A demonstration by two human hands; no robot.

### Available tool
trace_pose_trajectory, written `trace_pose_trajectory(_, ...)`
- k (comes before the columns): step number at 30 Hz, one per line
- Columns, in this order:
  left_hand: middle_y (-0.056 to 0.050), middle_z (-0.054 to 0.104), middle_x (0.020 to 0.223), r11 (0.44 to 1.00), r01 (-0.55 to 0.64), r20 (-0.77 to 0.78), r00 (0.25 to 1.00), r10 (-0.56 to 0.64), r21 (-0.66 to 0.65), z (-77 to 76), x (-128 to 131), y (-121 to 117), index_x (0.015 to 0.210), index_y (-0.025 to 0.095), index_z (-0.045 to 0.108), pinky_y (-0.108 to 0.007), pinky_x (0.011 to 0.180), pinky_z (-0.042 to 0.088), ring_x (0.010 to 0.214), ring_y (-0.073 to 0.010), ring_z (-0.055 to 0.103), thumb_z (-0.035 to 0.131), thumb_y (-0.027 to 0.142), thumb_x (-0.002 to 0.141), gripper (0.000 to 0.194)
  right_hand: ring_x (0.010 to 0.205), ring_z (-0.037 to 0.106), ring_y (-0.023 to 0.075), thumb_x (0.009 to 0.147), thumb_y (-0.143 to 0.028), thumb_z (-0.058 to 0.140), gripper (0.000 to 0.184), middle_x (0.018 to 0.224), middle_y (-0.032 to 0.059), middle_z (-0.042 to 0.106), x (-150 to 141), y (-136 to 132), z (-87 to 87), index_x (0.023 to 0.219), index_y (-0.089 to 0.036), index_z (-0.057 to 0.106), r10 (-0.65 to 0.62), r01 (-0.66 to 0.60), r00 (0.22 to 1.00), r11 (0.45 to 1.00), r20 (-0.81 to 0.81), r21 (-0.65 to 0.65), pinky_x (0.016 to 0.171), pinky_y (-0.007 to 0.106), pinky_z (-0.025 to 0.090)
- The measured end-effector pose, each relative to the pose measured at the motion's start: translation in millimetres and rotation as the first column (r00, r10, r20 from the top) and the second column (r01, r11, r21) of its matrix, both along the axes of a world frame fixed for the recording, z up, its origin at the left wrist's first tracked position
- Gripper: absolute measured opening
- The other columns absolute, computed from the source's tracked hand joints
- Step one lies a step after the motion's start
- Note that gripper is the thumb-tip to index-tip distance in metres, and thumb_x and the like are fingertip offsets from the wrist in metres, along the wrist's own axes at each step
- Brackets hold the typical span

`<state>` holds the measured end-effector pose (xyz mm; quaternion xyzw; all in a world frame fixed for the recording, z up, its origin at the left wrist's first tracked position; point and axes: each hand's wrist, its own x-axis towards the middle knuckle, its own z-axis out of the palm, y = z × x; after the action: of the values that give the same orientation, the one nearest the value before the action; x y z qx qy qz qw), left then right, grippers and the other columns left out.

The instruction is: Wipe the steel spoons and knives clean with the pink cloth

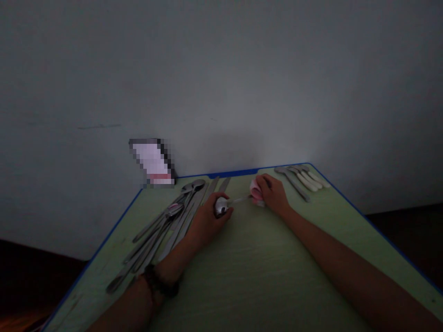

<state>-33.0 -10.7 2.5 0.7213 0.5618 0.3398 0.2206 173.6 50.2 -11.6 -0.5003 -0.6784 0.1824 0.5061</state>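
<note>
Left grip [212, 213]: clamped on the bowl of a metal spoon [222, 205], thumb and fingers curled around it. Right grip [272, 191]: clamped on a folded pink cloth [255, 192], which meets the handle end of the spoon. The spoon is located between the two hands, above the tabletop [256, 267]; contact with the surface cannot be determined.

Surroundings, all positions relative to the spoon, nearest first. Near side, to the left: a dark beaded bracelet [161, 282] on the left wrist. Left: a heap of metal cutlery [175, 210], pieces overlapping; the left hand and forearm stand between heap and spoon and cover part of the heap. Beyond, slightly left: ends of flat cutlery pieces [213, 185], partly hidden by the left hand. Right and beyond, past the right hand: a broad-headed metal utensil [293, 182], then white-handled cutlery [309, 182] set side by side. Far left: a pixelated device [150, 159] with a pale face, leaning at the back of the tabletop. Farthest: a grey wall [242, 92].

Spoon orientation: long axis roughly crosswise. Bowl points left; handle extends right, its end slightly farther away. The handle is blurred.
</note>
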Motion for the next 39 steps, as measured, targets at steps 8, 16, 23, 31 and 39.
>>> trace_pose_trajectory(8,0.0,0.062,0.066,0.997,0.081,-0.154,0.985,-0.079,0.004,0.8,2,-2,0.088,0.019,0.063,-0.025,0.053,0.035,0.053,-0.0134,0.052,0.053,0.042,0.083,0.026,0.057,0.046,0.0131,0.088,-0.044,0.037,0.038,0.058,-0.0002,0.051,1,1,1.9,0.062,-0.019,0.049,-0.038,0.036,0.998,0.998,-0.048,-0.044,0.055,0.025,0.032)
trace_pose_trajectory(16,0.003,0.052,0.056,0.982,0.181,-0.324,0.928,-0.186,-0.046,0.7,-1,-8,0.075,0.019,0.055,-0.023,0.05,0.026,0.051,-0.0132,0.048,0.051,0.055,0.081,0.036,0.059,0.05,0.0134,0.09,-0.043,0.033,0.04,0.061,0.0014,0.056,1,0,-0.8,0.067,-0.018,0.054,-0.026,0.026,1.0,0.999,0.013,-0.03,0.055,0.025,0.034)
trace_pose_trajectory(23,0.003,0.049,0.056,0.978,0.201,-0.267,0.941,-0.208,-0.056,2.3,-4,-8,0.068,0.018,0.052,-0.024,0.052,0.028,0.053,-0.013,0.048,0.033,0.049,0.091,0.043,0.06,0.055,0.0139,0.093,-0.035,0.031,0.034,0.07,0.0035,0.064,-1,-11,3.1,0.082,-0.019,0.059,0.064,-0.086,0.806,0.996,0.589,0.009,0.057,0.025,0.028)
trace_pose_trajectory(31,0.004,0.046,0.056,0.967,0.243,-0.219,0.942,-0.253,-0.072,5.2,-4,-10,0.064,0.019,0.046,-0.023,0.053,0.028,0.053,-0.0125,0.045,0.033,0.044,0.092,0.04,0.059,0.057,0.0145,0.092,-0.036,0.035,0.032,0.074,0.0062,0.068,-4,-17,9.5,0.085,-0.016,0.06,0.057,-0.145,0.654,0.988,0.754,0.051,0.054,0.027,0.024)
trace_pose_trajectory(39,0.003,0.046,0.057,0.965,0.258,-0.188,0.947,-0.262,-0.046,2.1,-5,-9,0.064,0.019,0.048,-0.024,0.055,0.032,0.056,-0.0134,0.046,0.03,0.042,0.093,0.04,0.059,0.056,0.0135,0.092,-0.031,0.034,0.034,0.072,0.006,0.068,-7,-20,6.7,0.079,-0.016,0.062,0.072,-0.233,0.702,0.964,0.709,0.132,0.059,0.027,0.029)
